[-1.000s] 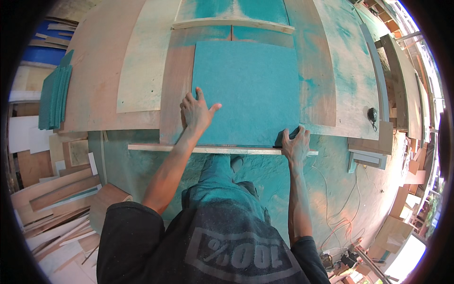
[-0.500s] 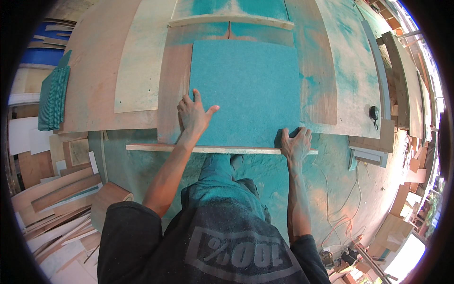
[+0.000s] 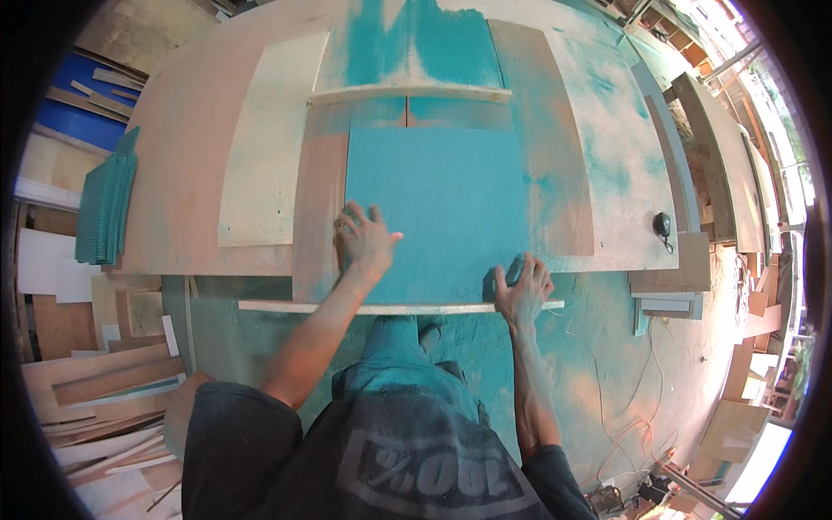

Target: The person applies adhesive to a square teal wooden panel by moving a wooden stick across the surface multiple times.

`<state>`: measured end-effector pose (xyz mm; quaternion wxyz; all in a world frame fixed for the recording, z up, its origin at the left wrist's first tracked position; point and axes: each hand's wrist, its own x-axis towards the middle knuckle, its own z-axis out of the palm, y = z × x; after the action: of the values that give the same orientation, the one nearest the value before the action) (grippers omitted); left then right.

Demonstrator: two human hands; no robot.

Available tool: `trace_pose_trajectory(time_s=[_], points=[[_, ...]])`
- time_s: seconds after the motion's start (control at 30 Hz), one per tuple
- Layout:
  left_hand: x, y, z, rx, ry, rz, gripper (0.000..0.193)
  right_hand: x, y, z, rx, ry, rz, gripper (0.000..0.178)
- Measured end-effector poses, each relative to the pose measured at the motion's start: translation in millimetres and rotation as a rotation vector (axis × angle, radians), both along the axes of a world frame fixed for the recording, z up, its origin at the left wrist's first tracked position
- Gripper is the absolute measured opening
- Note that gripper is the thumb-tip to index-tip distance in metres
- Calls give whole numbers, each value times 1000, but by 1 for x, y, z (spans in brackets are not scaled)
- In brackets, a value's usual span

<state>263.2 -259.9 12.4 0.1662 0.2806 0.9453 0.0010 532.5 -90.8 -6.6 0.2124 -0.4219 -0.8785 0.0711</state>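
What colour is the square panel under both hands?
Teal square panel, clearest in the head view.

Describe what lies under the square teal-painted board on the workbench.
The square teal-painted board lies on the paint-stained plywood bench top, a brown strip beside it. Whatever is directly beneath is covered. The left hand presses on it.

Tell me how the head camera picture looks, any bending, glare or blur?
Head view: fisheye bends the wooden strip and the table edges toward the black rim; daylight blows out the lower right corner; the teal panel and both hands look sharp, evenly lit.
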Motion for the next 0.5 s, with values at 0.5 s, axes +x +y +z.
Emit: trace_pose_trajectory(time_s=[0.5], points=[[11,68,-30,121,105,-76,77,4,-47,17,-244,-147,504,55]])
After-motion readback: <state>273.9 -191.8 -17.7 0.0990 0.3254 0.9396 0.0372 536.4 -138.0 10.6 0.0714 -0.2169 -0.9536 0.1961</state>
